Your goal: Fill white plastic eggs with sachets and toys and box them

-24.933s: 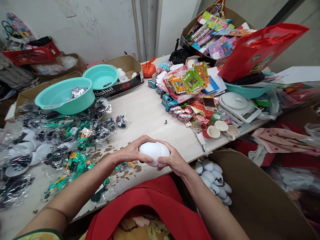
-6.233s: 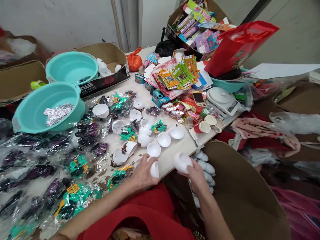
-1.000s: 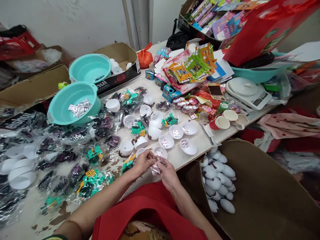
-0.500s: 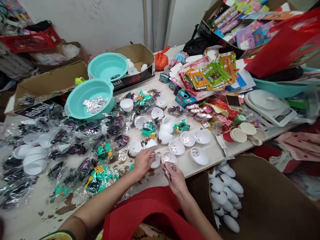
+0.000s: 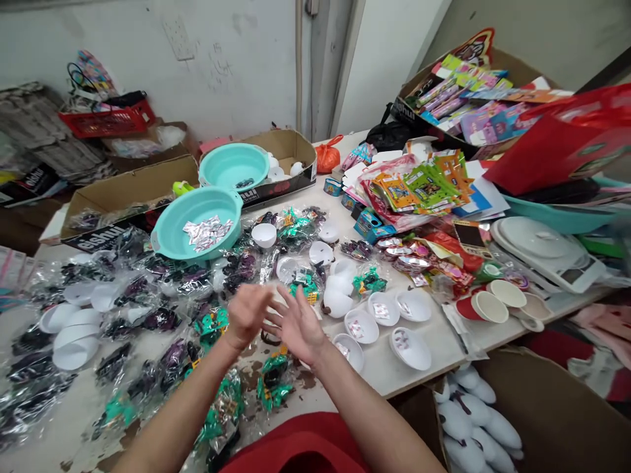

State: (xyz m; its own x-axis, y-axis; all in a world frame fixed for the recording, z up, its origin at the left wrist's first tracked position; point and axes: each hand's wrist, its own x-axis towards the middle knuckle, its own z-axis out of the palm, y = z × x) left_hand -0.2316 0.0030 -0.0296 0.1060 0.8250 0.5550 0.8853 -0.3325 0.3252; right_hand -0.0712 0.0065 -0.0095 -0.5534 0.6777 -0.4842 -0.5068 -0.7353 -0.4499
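Left hand (image 5: 247, 316): above the table (image 5: 387, 380), blurred
Right hand (image 5: 304, 330): close beside it
Bowls (image 5: 418, 358): five right of the hands, sachets (image 5: 401, 339) inside
Front basin (image 5: 170, 238): more sachets
Eggs (image 5: 476, 407): in a box (image 5: 552, 407) below

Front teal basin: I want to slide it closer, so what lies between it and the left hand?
In the head view, bagged dark toys lie between the front teal basin and the left hand; that stretch isn't bare.

Soft, even light; glare flecks the plastic wrappers (image 5: 160, 317) at eight o'clock. Motion softens the left hand (image 5: 249, 312); the red bag (image 5: 562, 141) smears between two and three.
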